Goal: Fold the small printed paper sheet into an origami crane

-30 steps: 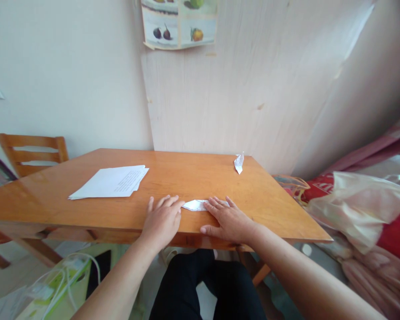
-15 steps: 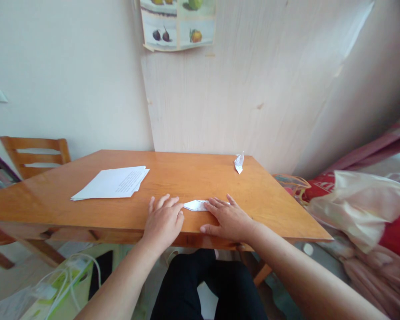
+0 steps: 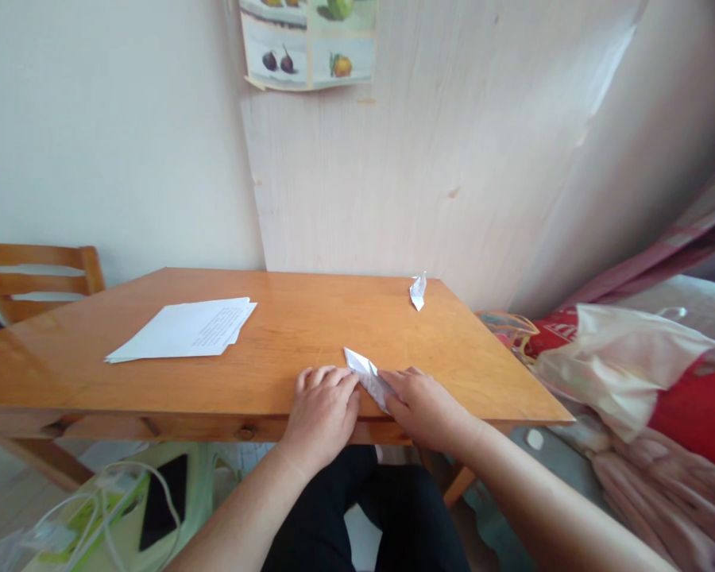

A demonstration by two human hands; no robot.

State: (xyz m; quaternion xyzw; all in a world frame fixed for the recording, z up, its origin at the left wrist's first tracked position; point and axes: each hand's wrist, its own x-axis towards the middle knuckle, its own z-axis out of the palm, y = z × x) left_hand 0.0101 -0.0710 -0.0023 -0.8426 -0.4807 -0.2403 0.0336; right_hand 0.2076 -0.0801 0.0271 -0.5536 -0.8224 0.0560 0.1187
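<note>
A small folded white paper piece lies slanted at the near edge of the orange wooden table, its far tip raised a little. My right hand pinches its near end between thumb and fingers. My left hand rests on the table edge right beside the paper, fingers curled and touching its left side.
A stack of white printed sheets lies on the left half of the table. A small crumpled folded paper stands at the far right corner. A wooden chair is at left, plastic bags and fabric at right.
The paper lay flat and crosswise between both flat hands; now it is turned slantwise and nearer the edge, the right hand gripping it. Both hands drew back toward me.
</note>
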